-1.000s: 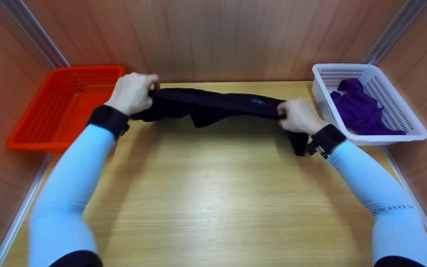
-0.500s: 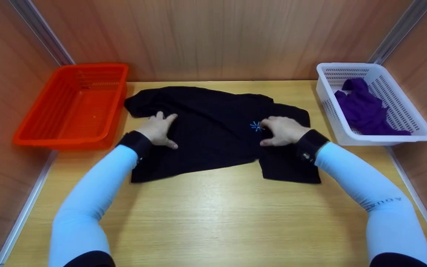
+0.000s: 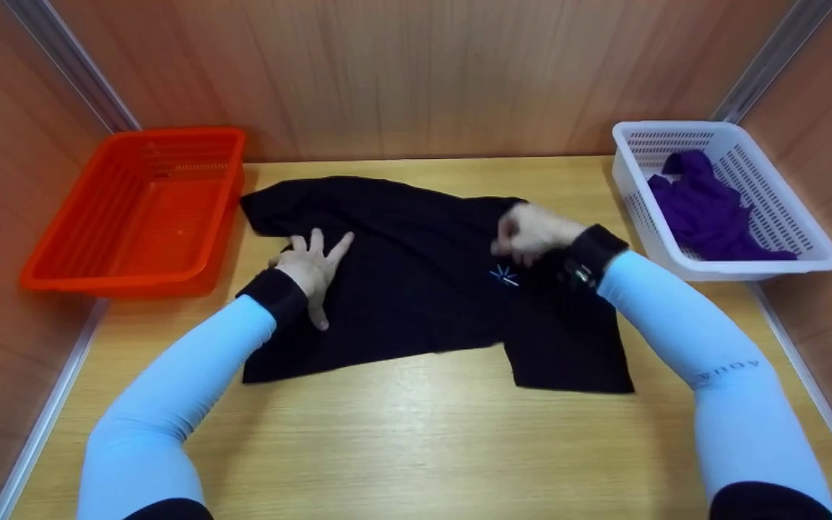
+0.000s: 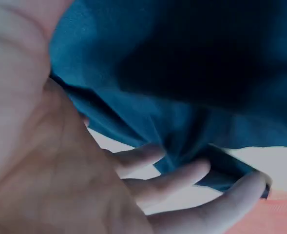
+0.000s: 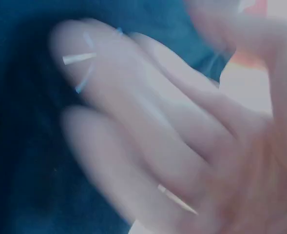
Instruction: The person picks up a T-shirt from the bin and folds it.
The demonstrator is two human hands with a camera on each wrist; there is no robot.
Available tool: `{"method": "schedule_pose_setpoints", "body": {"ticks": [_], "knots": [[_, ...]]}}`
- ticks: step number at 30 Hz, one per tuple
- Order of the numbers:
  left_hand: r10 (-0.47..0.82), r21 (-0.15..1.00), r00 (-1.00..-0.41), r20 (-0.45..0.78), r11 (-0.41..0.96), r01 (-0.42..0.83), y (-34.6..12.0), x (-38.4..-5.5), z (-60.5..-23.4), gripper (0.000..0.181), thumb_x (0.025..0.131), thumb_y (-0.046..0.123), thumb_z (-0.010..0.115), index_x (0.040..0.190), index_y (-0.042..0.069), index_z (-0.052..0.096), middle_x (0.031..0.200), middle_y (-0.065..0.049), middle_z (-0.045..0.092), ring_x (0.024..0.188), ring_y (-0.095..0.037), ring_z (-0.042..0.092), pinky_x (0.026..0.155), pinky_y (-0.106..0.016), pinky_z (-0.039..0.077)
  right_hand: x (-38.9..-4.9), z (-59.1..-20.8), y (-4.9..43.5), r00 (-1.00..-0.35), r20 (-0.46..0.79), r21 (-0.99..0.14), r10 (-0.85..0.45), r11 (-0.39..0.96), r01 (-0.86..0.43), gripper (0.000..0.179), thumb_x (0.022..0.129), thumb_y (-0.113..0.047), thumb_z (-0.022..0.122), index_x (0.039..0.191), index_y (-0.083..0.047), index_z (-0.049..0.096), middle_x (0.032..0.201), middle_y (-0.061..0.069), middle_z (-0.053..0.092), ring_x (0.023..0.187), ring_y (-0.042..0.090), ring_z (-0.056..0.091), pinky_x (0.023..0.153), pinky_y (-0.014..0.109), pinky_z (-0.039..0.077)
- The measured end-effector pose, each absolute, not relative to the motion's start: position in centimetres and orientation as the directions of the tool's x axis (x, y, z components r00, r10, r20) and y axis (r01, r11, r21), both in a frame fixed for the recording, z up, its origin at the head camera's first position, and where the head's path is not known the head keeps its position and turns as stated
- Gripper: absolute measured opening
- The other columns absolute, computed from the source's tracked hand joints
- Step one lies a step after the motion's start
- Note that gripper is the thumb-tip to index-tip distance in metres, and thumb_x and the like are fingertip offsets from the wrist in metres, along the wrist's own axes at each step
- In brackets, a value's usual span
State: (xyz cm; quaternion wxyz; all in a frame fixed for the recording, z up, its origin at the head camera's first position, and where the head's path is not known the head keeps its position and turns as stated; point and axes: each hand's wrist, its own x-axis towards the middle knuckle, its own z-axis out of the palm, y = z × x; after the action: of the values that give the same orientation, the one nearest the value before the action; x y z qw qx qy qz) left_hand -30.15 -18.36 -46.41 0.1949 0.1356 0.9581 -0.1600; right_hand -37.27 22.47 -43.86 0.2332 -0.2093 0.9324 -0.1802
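Observation:
A black T-shirt [image 3: 416, 282] lies spread across the table, a small light-blue starburst mark [image 3: 504, 276] on its right part. With fingers splayed, my left hand [image 3: 309, 271] is over the shirt's left side; in the left wrist view, its fingers [image 4: 172, 183] extend past the cloth, which looks blue there. My right hand [image 3: 528, 232] is over the shirt just above the mark, blurred, its fingers loosely bent. The right wrist view shows those fingers [image 5: 128, 107] over the cloth [image 5: 26, 161], with nothing visibly gripped.
An orange basket [image 3: 203, 271] stands at the left back with nothing visible in it. At the right back is a white basket [image 3: 748, 271] holding a purple cloth [image 3: 708, 213]. Wooden panels [image 3: 416, 79] enclose the table [image 3: 416, 440] at the back and sides.
The T-shirt, earlier stretched between both hands, was let down flat and now reaches nearer the front. My left hand has spread its fingers; the right has shifted slightly up and left.

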Motion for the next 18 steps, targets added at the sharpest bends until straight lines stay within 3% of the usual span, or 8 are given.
{"method": "schedule_pose_setpoints", "body": {"ticks": [2,4,7,9,12,14,16,18], "knots": [[0.206,-0.275,-0.889,-0.409,0.901,0.335,-18.4,-29.9,-46.5,0.168,0.063,0.066,0.106,0.182,0.025,-0.005,0.184,-0.036,0.007,0.164,-0.070,0.020,0.112,-0.083,0.050,-39.2,-44.6,22.8,-0.903,-0.155,-0.408,-0.401,0.858,-0.311,0.020,0.106,-0.024,0.072,0.103,-0.005,0.075,0.094,0.015,0.082,0.076,0.024,0.077,0.076,0.040,0.063],[0.212,-0.292,-0.878,-0.429,0.887,0.357,-18.5,-29.9,-46.8,0.170,0.061,0.069,0.106,0.182,0.025,-0.004,0.186,-0.036,0.001,0.167,-0.072,0.005,0.120,-0.089,0.037,-40.9,-45.5,23.4,-0.951,-0.050,-0.350,-0.306,0.897,-0.270,0.030,0.105,-0.025,0.069,0.123,-0.002,0.075,0.112,0.022,0.081,0.096,0.037,0.078,0.091,0.051,0.062],[0.215,-0.261,-0.847,-0.487,0.889,0.375,-18.3,-29.6,-47.1,0.170,0.061,0.070,0.105,0.182,0.026,-0.006,0.186,-0.035,-0.004,0.168,-0.070,-0.004,0.126,-0.090,0.027,-42.5,-47.9,24.5,-0.977,-0.088,-0.359,-0.196,0.921,-0.152,0.061,0.108,-0.033,0.067,0.159,-0.002,0.055,0.149,0.029,0.069,0.135,0.050,0.066,0.116,0.063,0.053],[0.215,-0.212,-0.819,-0.533,0.903,0.375,-18.2,-29.4,-47.4,0.168,0.065,0.069,0.104,0.182,0.027,-0.008,0.186,-0.034,-0.007,0.170,-0.068,-0.006,0.127,-0.089,0.025,-42.8,-49.3,25.0,-0.978,-0.150,-0.374,-0.148,0.924,-0.082,0.075,0.108,-0.040,0.068,0.169,-0.003,0.044,0.161,0.028,0.060,0.148,0.053,0.057,0.125,0.065,0.047],[0.204,-0.157,-0.794,-0.573,0.923,0.351,-18.3,-29.4,-47.9,0.168,0.066,0.070,0.103,0.181,0.028,-0.011,0.186,-0.033,-0.011,0.171,-0.066,-0.007,0.129,-0.089,0.020,-42.6,-50.5,25.1,-0.984,-0.156,-0.425,-0.083,0.905,-0.008,0.072,0.104,-0.042,0.072,0.163,-0.006,0.054,0.162,0.023,0.062,0.151,0.050,0.055,0.127,0.063,0.046],[0.205,-0.147,-0.793,-0.573,0.927,0.346,-18.6,-29.6,-48.3,0.170,0.064,0.072,0.103,0.181,0.027,-0.011,0.186,-0.034,-0.012,0.171,-0.066,-0.006,0.131,-0.090,0.013,-42.1,-50.4,24.7,-0.997,-0.058,-0.496,-0.057,0.868,-0.021,0.055,0.099,-0.038,0.075,0.143,-0.005,0.071,0.146,0.020,0.073,0.136,0.044,0.065,0.117,0.056,0.052],[0.198,-0.154,-0.795,-0.574,0.927,0.342,-18.9,-30.0,-49.0,0.174,0.060,0.075,0.103,0.181,0.028,-0.013,0.185,-0.034,-0.013,0.171,-0.066,-0.006,0.133,-0.088,0.006,-41.5,-49.4,24.2,-0.993,0.064,-0.588,-0.098,0.800,-0.117,0.038,0.094,-0.028,0.078,0.124,-0.004,0.078,0.125,0.016,0.079,0.114,0.033,0.071,0.103,0.043,0.056],[0.196,-0.167,-0.795,-0.575,0.923,0.348,-19.2,-30.4,-49.7,0.177,0.057,0.078,0.102,0.180,0.028,-0.015,0.185,-0.035,-0.014,0.171,-0.066,-0.005,0.134,-0.086,0.001,-40.9,-48.1,23.6,-0.958,0.134,-0.661,-0.255,0.697,-0.278,0.026,0.090,-0.016,0.080,0.110,0.000,0.079,0.109,0.010,0.081,0.099,0.018,0.070,0.093,0.030,0.054]]}}
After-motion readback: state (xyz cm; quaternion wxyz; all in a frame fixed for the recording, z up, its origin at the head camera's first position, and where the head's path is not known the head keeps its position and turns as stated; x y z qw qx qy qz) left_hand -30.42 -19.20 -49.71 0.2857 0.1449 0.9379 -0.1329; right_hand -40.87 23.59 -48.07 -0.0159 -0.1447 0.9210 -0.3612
